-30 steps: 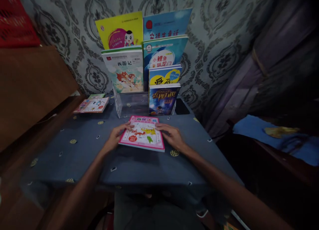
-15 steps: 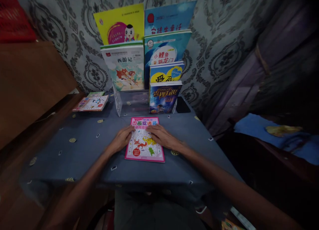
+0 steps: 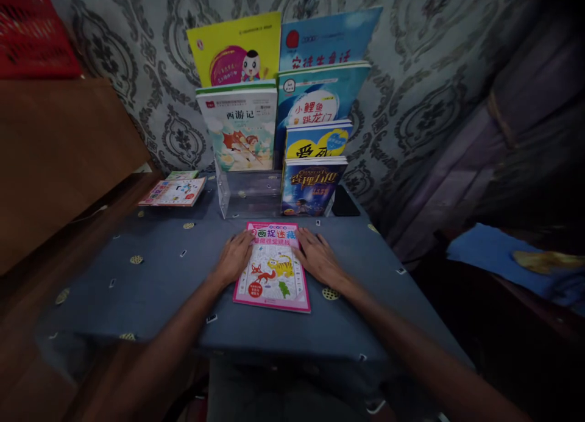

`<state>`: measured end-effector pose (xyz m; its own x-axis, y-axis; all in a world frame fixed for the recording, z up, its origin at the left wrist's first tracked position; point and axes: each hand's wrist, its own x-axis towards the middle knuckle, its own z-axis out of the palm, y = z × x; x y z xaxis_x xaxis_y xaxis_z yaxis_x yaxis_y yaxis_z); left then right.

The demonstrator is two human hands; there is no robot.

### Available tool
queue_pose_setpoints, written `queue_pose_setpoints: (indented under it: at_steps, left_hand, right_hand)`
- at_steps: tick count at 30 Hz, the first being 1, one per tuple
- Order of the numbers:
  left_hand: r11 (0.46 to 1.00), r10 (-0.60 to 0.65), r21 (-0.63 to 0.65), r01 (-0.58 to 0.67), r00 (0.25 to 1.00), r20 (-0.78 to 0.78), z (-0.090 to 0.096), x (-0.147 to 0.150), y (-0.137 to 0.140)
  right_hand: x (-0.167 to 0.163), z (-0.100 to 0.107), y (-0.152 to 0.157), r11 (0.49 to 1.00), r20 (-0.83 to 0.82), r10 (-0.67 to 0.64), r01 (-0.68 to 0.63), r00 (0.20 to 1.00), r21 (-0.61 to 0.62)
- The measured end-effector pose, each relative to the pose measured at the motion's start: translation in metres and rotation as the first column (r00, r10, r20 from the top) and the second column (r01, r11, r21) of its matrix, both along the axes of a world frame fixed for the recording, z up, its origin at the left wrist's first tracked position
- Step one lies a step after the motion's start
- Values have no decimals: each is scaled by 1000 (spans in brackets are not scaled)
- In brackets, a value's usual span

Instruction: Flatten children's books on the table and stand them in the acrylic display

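Observation:
A pink-bordered picture book (image 3: 274, 275) with a fox and a yellow tiger on its cover lies flat and closed on the table. My left hand (image 3: 234, 255) rests over its upper left edge, the fingertips on the cover and the fingers stretched out. Along the upper right edge lies my right hand (image 3: 317, 257), fingers spread, partly on the cover and partly on the cloth. Neither hand grips anything. Just behind the book stands a clear acrylic book rack (image 3: 249, 196).
The rack carries several upright books, among them a white-covered one (image 3: 242, 132) and a dark blue one (image 3: 311, 187). A black phone-like slab (image 3: 346, 201) lies right of it. More books (image 3: 173, 191) lie at the back left. A patterned grey-blue cloth (image 3: 159, 275) covers the table.
My right hand has slid from the middle of the cover to its right edge, uncovering more of the title. My left hand stays at the left edge. The view has shifted slightly.

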<state>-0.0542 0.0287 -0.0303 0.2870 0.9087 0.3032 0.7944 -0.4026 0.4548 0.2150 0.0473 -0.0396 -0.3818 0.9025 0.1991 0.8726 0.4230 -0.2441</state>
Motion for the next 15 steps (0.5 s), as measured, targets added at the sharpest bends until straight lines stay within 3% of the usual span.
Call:
queue_pose_setpoints:
  at_steps: [9, 15]
  left_hand:
    - [999, -1, 40, 2, 1000, -20, 0, 1, 0]
    - [998, 21, 59, -21, 1000, -2, -1, 2, 1]
  right_hand:
    - [4, -3, -83, 996, 25, 81, -82, 996, 27]
    - [8, 2, -103, 992, 10, 126, -126, 992, 12]
